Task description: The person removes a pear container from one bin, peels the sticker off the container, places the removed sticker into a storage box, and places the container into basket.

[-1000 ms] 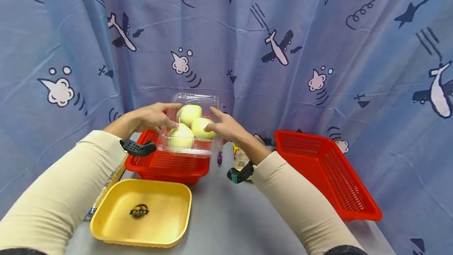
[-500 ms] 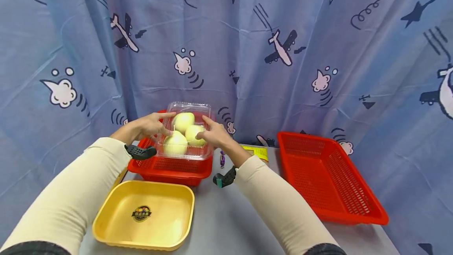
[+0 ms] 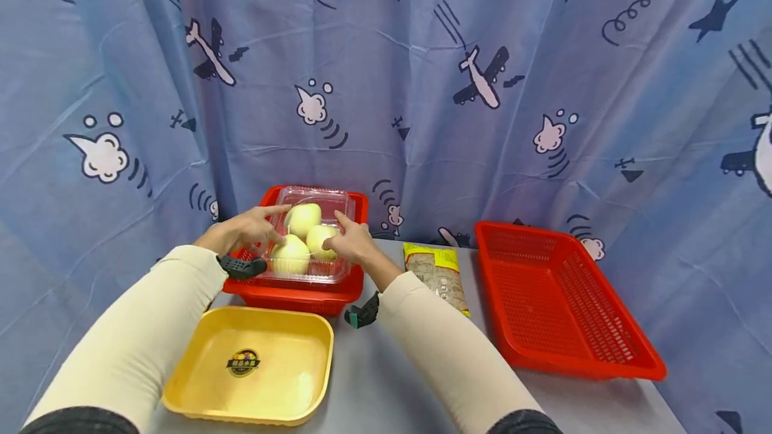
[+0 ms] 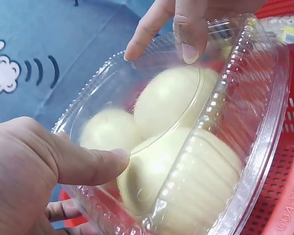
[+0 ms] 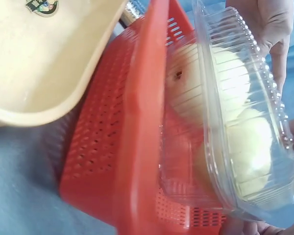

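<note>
Both of my hands grip a clear plastic clamshell box [image 3: 322, 198] from opposite sides. Three pale yellow pears [image 3: 303, 220] show through its closed lid. My left hand [image 3: 244, 232] is on the left side, its thumb pressing the lid in the left wrist view while other fingers reach beneath. At the opposite side is my right hand [image 3: 354, 244], with fingertips on the lid. The box is at the opening of the left red basket [image 3: 280, 301], and its lower part sits behind the basket's near rim in the right wrist view. Whether it touches the basket floor is hidden.
A yellow tray [image 3: 283, 380] with a round label stands in front of the left basket. Farther right lies a yellow-topped food packet [image 3: 439, 276], partly behind my right sleeve. Another red basket [image 3: 543, 300] is at the right, before a blue patterned curtain [image 3: 386, 86].
Both hands have lowered the box of pears and shifted it slightly left, down to the red basket's opening. More of the yellow-topped packet shows; the purple-wrapped candy is now out of sight.
</note>
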Demonstrator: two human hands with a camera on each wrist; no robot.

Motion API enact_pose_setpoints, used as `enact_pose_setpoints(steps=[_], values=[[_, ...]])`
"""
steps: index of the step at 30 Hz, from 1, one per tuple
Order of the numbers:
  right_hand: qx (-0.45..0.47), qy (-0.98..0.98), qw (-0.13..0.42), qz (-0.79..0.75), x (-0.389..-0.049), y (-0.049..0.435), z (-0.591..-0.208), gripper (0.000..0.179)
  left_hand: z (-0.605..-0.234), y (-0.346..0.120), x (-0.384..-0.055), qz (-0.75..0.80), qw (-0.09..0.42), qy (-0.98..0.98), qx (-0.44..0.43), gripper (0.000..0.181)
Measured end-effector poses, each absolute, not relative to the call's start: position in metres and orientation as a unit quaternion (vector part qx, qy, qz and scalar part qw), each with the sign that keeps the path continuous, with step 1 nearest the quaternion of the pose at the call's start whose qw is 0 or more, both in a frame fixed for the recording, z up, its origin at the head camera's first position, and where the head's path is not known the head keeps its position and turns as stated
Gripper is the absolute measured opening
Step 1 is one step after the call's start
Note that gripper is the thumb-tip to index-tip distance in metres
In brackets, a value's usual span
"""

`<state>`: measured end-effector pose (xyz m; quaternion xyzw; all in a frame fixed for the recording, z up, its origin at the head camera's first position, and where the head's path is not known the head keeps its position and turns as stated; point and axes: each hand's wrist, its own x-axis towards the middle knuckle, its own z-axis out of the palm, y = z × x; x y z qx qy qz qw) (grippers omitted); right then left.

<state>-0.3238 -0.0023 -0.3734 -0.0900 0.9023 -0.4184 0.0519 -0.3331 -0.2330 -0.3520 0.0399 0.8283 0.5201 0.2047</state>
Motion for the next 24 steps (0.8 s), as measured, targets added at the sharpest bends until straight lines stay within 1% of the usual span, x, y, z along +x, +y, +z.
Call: enact_pose_setpoints(steps=[9, 16, 24], values=[[-0.076, 0.906, 0.055, -0.413, -0.318, -0.010, -0.391, 0.085, -0.378, -0.234, -0.329, 0.524, 0.197, 0.828, 0.009, 0.086], [-0.073, 0.926, 0.042, -0.368, -0.313, -0.020, -0.392, 0.084, -0.382, -0.238, -0.327, 0.505, 0.189, 0.842, 0.023, 0.087], [-0.032, 0.941, 0.033, -0.336, -0.306, -0.030, -0.395, 0.083, -0.386, -0.234, -0.328, 0.475, 0.185, 0.860, 0.028, 0.085]])
